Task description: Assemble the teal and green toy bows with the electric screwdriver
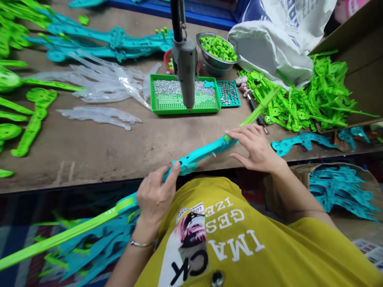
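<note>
A long toy bow, blue in the middle with bright green arms, lies slantwise across the table's front edge, one green arm reaching to the lower left. My left hand is wrapped round its blue part, thumb along the top. At the other end, my right hand touches the joint between the blue part and the green arm; its fingers lie over the top and its thumb is apart below. Above the bow hangs a grey electric screwdriver, which neither hand touches.
A green tray of small screws stands behind the screwdriver, beside a small teal tray. A metal bowl, heaped green parts and blue bow bodies lie further back. A carton of blue parts stands at right.
</note>
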The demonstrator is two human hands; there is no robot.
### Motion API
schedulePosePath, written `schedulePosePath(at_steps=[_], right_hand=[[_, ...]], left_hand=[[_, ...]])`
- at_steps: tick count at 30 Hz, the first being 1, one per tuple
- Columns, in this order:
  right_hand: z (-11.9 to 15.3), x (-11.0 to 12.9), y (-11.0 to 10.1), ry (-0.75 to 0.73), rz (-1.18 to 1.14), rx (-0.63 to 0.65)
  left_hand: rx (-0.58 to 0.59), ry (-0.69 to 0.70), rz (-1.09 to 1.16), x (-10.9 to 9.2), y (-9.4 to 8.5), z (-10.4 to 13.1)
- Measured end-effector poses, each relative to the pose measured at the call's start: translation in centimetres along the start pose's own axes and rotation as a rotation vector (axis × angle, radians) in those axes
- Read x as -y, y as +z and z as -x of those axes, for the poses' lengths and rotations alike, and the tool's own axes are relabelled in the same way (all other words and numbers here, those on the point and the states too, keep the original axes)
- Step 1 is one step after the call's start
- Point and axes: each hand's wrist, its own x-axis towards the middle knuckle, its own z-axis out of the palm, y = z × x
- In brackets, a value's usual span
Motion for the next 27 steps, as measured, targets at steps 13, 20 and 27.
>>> schedulePosePath(at_steps=[13,20,27], right_hand=[[-4.0,3.8,3.9,-0.318,-0.144,0.105],[-5.0,5.7,4.8,-0.329,-0.18,0.077],[-5.5,10.5,7.2,-0.484,-0.223,-0.052]], left_hand=[[-0.04,-0.044,-0.078,1.8,-2.8,4.0],[0.2,-0.323,0.062,2.7,-2.6,7.2],[0.091,-0.139,-0.019,2.0,-4.5,7.2]])
